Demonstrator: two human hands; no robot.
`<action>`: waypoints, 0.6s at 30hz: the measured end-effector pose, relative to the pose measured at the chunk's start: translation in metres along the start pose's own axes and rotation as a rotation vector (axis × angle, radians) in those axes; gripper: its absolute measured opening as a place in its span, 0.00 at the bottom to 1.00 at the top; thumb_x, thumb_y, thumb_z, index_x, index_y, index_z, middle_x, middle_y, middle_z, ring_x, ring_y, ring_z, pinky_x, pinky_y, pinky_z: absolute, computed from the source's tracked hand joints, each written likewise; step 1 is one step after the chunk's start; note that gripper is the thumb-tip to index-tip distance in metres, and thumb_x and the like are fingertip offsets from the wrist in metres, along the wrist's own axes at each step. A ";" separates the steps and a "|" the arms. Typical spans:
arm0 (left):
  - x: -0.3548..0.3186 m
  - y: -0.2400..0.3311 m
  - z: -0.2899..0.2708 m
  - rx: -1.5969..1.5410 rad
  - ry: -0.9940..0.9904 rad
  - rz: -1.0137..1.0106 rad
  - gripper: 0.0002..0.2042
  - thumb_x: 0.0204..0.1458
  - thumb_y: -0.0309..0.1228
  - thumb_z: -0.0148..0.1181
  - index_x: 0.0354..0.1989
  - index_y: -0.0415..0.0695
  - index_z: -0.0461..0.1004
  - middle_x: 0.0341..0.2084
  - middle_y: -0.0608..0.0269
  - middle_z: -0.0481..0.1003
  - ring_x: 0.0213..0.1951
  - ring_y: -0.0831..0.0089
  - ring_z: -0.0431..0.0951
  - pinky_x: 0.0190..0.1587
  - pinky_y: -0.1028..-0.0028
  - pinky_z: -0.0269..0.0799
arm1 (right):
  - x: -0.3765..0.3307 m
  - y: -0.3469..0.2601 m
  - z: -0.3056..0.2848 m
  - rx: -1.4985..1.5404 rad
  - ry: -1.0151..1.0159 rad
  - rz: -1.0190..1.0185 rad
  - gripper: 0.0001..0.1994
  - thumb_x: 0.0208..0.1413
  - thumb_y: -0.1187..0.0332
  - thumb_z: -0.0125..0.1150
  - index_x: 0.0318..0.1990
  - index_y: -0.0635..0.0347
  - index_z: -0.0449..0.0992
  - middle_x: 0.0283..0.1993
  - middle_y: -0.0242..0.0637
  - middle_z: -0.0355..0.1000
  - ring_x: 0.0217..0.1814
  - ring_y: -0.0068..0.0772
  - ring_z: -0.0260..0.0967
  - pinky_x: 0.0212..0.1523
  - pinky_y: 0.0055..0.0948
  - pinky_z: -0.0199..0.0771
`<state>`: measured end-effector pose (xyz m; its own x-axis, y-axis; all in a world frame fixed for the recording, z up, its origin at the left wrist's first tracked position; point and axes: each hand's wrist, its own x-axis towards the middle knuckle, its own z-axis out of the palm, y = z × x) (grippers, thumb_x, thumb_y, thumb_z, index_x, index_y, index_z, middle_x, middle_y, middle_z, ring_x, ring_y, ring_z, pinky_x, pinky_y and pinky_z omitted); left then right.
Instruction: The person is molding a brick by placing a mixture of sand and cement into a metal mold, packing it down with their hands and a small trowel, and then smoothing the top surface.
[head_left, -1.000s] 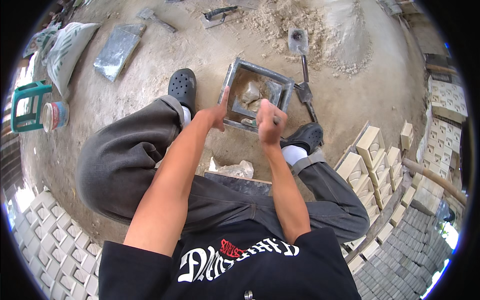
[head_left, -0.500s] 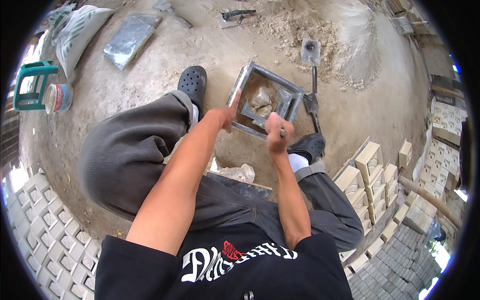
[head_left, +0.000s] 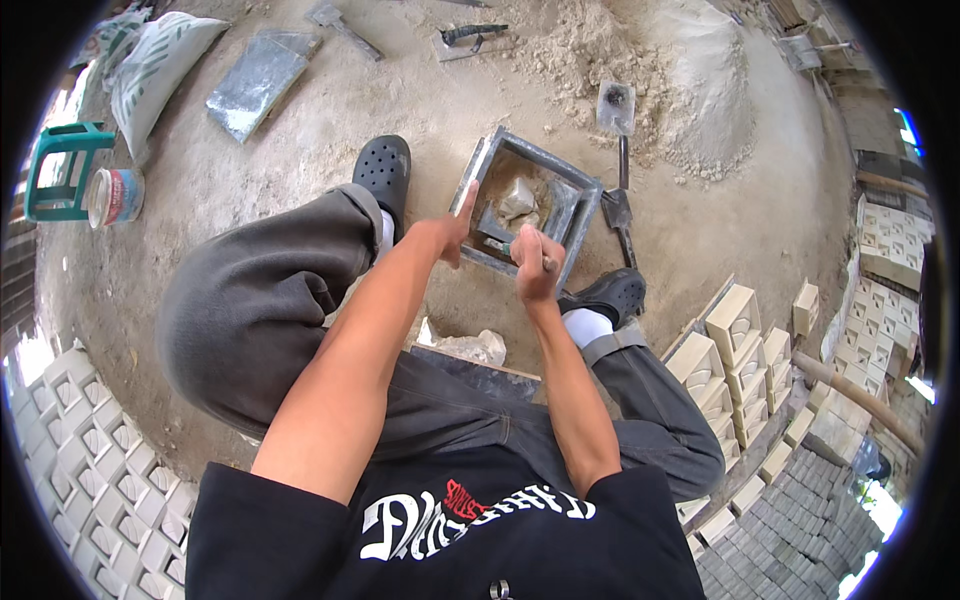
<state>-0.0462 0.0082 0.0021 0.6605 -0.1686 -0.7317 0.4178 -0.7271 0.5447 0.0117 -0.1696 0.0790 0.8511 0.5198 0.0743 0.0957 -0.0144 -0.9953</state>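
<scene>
A square grey metal mould (head_left: pixel 527 143) lies on the ground between my feet. Stretched along its left wall, my left hand (head_left: pixel 456 232) rests with its fingers extended and holds nothing. My right hand (head_left: pixel 535 262) is closed around what looks like a brush (head_left: pixel 504 247). One end of its handle sticks out of the fist, and a pale tip reaches over the near inside of the mould. Within the walls sits a smaller raised metal form (head_left: pixel 563 205), beside a pale, lumpy, crumpled bundle (head_left: pixel 518 199). The fist hides the near right corner.
A small shovel (head_left: pixel 617 208) lies right of the mould, before a heap of pale powder (head_left: pixel 708 95). Moulded blocks (head_left: pixel 735 325) stack at the right. Far left are a metal plate (head_left: pixel 262 80), a green stool (head_left: pixel 67 170) and a bucket (head_left: pixel 116 196). A trowel (head_left: pixel 472 38) lies beyond.
My right hand has moved slightly left with the brush, and the tip now shows inside the mould. My left hand stays on the wall.
</scene>
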 end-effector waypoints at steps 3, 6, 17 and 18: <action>-0.005 -0.001 0.003 0.023 0.019 -0.013 0.71 0.36 0.30 0.75 0.59 0.40 0.02 0.48 0.27 0.70 0.47 0.44 0.75 0.51 0.62 0.71 | 0.015 -0.037 0.009 -0.011 -0.013 0.135 0.20 0.62 0.70 0.44 0.15 0.59 0.57 0.15 0.29 0.55 0.17 0.20 0.49 0.20 0.26 0.48; -0.005 0.005 0.001 0.040 0.034 -0.013 0.71 0.36 0.31 0.76 0.59 0.39 0.03 0.47 0.27 0.70 0.48 0.44 0.75 0.52 0.62 0.71 | -0.002 -0.031 0.008 -0.051 0.088 -0.082 0.20 0.62 0.70 0.45 0.15 0.59 0.57 0.15 0.27 0.55 0.18 0.20 0.50 0.20 0.25 0.48; -0.005 0.005 -0.002 0.082 0.058 0.004 0.71 0.36 0.33 0.76 0.59 0.36 0.03 0.45 0.29 0.72 0.47 0.44 0.75 0.52 0.62 0.71 | 0.001 -0.023 0.010 -0.183 0.030 -0.011 0.18 0.61 0.68 0.46 0.18 0.64 0.61 0.14 0.28 0.54 0.16 0.21 0.52 0.19 0.29 0.49; -0.004 0.006 0.000 0.092 0.064 0.016 0.71 0.36 0.33 0.76 0.59 0.36 0.03 0.45 0.29 0.72 0.47 0.44 0.75 0.51 0.62 0.71 | 0.006 -0.028 0.007 -0.150 0.054 0.028 0.17 0.61 0.68 0.46 0.18 0.64 0.62 0.14 0.27 0.54 0.17 0.20 0.52 0.19 0.28 0.49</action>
<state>-0.0464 0.0047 0.0082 0.7063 -0.1396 -0.6940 0.3499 -0.7834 0.5136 0.0100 -0.1600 0.1072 0.8805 0.4709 0.0543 0.1447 -0.1579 -0.9768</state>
